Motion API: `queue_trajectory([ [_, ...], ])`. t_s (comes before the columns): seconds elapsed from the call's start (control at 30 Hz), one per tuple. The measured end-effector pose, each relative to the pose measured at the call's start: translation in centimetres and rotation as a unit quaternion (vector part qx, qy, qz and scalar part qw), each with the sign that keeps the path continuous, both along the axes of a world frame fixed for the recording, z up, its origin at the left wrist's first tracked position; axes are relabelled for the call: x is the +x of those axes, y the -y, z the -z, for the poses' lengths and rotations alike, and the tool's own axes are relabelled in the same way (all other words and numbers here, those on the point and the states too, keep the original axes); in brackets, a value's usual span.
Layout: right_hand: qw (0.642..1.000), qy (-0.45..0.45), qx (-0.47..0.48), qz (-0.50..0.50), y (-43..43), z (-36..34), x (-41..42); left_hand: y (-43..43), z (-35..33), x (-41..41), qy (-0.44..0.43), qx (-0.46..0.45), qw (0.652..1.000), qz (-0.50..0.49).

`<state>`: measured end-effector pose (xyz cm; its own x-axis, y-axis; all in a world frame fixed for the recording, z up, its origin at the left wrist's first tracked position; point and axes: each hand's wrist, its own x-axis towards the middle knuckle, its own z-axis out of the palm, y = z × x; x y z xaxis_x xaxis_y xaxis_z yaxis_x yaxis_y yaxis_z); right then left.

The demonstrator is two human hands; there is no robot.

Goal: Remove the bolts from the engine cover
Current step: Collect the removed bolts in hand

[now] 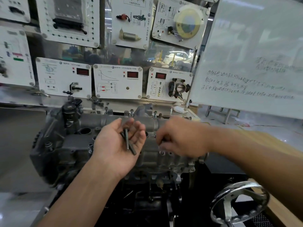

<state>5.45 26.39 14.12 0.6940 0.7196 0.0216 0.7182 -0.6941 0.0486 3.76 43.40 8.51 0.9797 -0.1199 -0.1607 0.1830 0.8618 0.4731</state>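
Note:
A grey metal engine cover sits on a stand in front of me. My left hand is held palm up over its middle, fingers relaxed, with two long dark bolts lying across the palm. My right hand is palm down over the right part of the cover, fingertips curled at a spot on its surface; motion blur hides whether they pinch a bolt. Several bolts still stand along the cover's far edge, and others sit near the left.
Training panels with displays and car parts stand right behind the engine. A whiteboard with handwriting leans at the right. A chrome handwheel sticks out at the lower right below my right forearm. Grey floor lies to the left.

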Motion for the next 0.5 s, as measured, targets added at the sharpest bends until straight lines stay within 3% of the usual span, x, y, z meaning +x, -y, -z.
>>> queue_trajectory([
  [0.13, 0.988, -0.034, 0.144, -0.039, 0.4, -7.1, -0.1, -0.2, -0.1, 0.2, 0.012, 0.024, 0.999, 0.046],
  [0.27, 0.993, -0.055, 0.093, -0.052, -2.3, -7.4, 0.8, 0.1, -0.6, 0.2, 0.024, -0.016, 0.995, 0.096],
  [0.37, 0.993, -0.06, 0.101, -0.013, -3.2, -5.3, 3.2, 0.3, -0.5, 0.5, 0.021, -0.019, 0.992, 0.119],
  [0.47, 0.974, 0.008, 0.21, 0.087, -1.4, -4.7, 7.2, 0.1, -0.5, 0.6, 0.011, -0.026, 0.994, 0.106],
  [0.5, 0.972, 0.036, 0.196, 0.126, -0.8, -4.3, 8.5, 0.0, -0.6, 0.7, 0.01, -0.03, 0.995, 0.096],
])
